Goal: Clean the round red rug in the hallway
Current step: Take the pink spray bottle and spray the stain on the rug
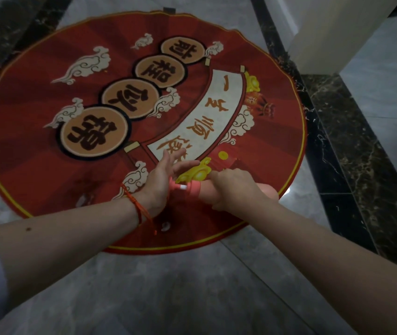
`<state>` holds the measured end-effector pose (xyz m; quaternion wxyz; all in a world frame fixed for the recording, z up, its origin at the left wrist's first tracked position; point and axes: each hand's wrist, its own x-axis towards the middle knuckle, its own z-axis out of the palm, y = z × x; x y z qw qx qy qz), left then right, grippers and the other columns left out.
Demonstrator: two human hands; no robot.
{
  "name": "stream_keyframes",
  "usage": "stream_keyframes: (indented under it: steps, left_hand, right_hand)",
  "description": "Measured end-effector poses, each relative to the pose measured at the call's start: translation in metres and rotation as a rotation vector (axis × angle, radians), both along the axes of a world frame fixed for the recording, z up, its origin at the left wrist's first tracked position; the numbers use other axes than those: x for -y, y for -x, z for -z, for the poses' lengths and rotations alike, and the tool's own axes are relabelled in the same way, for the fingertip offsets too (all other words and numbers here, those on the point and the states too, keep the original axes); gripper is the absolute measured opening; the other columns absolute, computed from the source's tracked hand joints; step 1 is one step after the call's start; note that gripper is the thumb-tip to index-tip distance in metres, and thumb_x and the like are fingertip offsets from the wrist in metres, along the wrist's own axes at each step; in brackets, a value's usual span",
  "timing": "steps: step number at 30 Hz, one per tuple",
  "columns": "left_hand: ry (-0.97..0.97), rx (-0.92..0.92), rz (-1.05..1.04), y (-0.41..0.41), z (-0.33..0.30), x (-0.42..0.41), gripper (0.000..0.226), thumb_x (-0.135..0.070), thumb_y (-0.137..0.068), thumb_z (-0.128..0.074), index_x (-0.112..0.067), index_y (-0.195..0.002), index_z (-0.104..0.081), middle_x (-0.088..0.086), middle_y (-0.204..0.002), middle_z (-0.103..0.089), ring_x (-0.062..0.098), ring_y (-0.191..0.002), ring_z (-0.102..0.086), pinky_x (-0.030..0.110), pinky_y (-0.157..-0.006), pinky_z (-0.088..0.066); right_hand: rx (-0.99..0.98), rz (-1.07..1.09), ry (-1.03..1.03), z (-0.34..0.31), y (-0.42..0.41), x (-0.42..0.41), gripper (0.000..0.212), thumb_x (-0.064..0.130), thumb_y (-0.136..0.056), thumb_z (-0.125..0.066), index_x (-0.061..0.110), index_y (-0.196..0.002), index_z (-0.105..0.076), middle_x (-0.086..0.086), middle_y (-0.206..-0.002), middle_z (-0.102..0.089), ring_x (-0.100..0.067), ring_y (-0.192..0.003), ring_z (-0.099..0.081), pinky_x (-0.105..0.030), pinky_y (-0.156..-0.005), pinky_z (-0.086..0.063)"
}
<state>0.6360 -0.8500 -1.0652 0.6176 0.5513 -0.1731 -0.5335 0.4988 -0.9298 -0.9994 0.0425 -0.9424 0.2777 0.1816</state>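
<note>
Rug (54,131), round and red, lay flat on the grey hallway floor (168,291) under and beyond both hands, specks visible near its edge; right grip (235,189) clasped a pink tool (192,187), left grip (166,175) splayed loose at its tip, cleaning seemingly barely started.

Grey marble floor (144,298) spreads underfoot, edged by a dark veined stone border (352,151). A pale wall corner (323,32) rises at the right.
</note>
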Motion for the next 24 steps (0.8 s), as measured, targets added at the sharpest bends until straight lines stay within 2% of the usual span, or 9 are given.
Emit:
stream_keyframes:
  steps: [3,6,9,12,14,16,18,22,24]
  left_hand:
    - [-0.014,0.007,-0.012,0.002,0.003,-0.003,0.058,-0.045,-0.102,-0.01,-0.013,-0.142,-0.037,0.007,-0.111,-0.069,0.018,-0.108,-0.062,0.03,-0.091,-0.048]
    - [-0.024,0.019,-0.001,0.003,0.009,-0.004,0.057,-0.046,-0.102,-0.009,-0.015,-0.14,-0.038,0.007,-0.116,-0.067,0.024,-0.124,-0.052,0.042,-0.109,-0.036]
    - [-0.044,0.036,0.027,0.002,0.011,-0.002,0.059,-0.046,-0.102,-0.007,-0.014,-0.143,-0.034,0.008,-0.123,-0.063,0.026,-0.13,-0.046,0.044,-0.105,-0.038]
    - [-0.046,0.052,0.054,0.001,0.009,0.001,0.059,-0.045,-0.102,-0.006,-0.014,-0.144,-0.032,0.002,-0.117,-0.067,0.024,-0.129,-0.047,0.031,-0.093,-0.046]
    - [-0.054,0.046,0.055,0.003,0.009,-0.001,0.06,-0.046,-0.102,-0.007,-0.014,-0.145,-0.033,0.003,-0.117,-0.067,0.022,-0.129,-0.047,0.031,-0.101,-0.04]
    - [-0.057,0.055,0.059,0.005,0.012,-0.003,0.06,-0.048,-0.101,-0.009,-0.015,-0.144,-0.035,0.003,-0.116,-0.068,0.022,-0.13,-0.046,0.038,-0.112,-0.03]
    - [-0.049,0.076,0.066,0.004,0.012,-0.001,0.059,-0.049,-0.101,-0.01,-0.017,-0.143,-0.037,0.003,-0.116,-0.069,0.023,-0.129,-0.048,0.044,-0.115,-0.026]
    - [-0.042,0.077,-0.004,0.002,0.004,0.0,0.057,-0.045,-0.102,-0.013,-0.012,-0.142,-0.037,0.009,-0.112,-0.069,0.023,-0.116,-0.059,0.037,-0.105,-0.041]
    - [-0.048,0.098,-0.014,0.004,0.001,-0.005,0.057,-0.044,-0.103,-0.012,-0.013,-0.141,-0.04,0.007,-0.112,-0.069,0.026,-0.118,-0.057,0.035,-0.1,-0.044]
  right_hand:
    - [0.002,-0.01,-0.004,0.002,0.001,0.001,0.051,0.035,-0.075,-0.074,0.021,-0.119,-0.051,-0.003,-0.115,-0.063,-0.027,-0.104,-0.061,-0.031,-0.074,-0.04]
    - [-0.002,-0.019,-0.01,0.007,0.002,-0.002,0.052,0.034,-0.075,-0.074,0.02,-0.119,-0.05,-0.003,-0.116,-0.062,-0.027,-0.105,-0.06,-0.032,-0.077,-0.042]
    - [0.005,-0.008,-0.022,0.008,0.002,-0.006,0.052,0.035,-0.076,-0.073,0.019,-0.119,-0.049,-0.004,-0.117,-0.061,-0.027,-0.106,-0.06,-0.033,-0.08,-0.043]
    - [0.002,0.006,-0.019,0.008,0.004,-0.003,0.052,0.036,-0.076,-0.072,0.019,-0.119,-0.049,-0.004,-0.116,-0.062,-0.028,-0.105,-0.06,-0.034,-0.079,-0.043]
    - [-0.007,0.002,-0.007,0.008,0.007,0.001,0.051,0.037,-0.075,-0.073,0.019,-0.117,-0.049,-0.003,-0.115,-0.062,-0.027,-0.104,-0.06,-0.033,-0.076,-0.042]
    - [-0.022,0.003,-0.009,0.009,0.009,0.001,0.05,0.037,-0.075,-0.072,0.02,-0.116,-0.049,-0.003,-0.114,-0.063,-0.027,-0.104,-0.061,-0.032,-0.073,-0.039]
    - [-0.026,0.013,-0.015,0.01,0.009,0.0,0.051,0.038,-0.076,-0.072,0.02,-0.117,-0.049,-0.003,-0.115,-0.062,-0.027,-0.104,-0.06,-0.032,-0.074,-0.04]
    - [-0.013,0.03,-0.018,0.008,0.007,-0.001,0.053,0.04,-0.075,-0.073,0.02,-0.118,-0.049,-0.003,-0.116,-0.062,-0.027,-0.105,-0.06,-0.032,-0.077,-0.042]
    - [-0.022,0.016,-0.019,0.007,0.005,-0.004,0.054,0.04,-0.074,-0.074,0.019,-0.118,-0.049,-0.004,-0.115,-0.062,-0.027,-0.105,-0.06,-0.032,-0.076,-0.041]
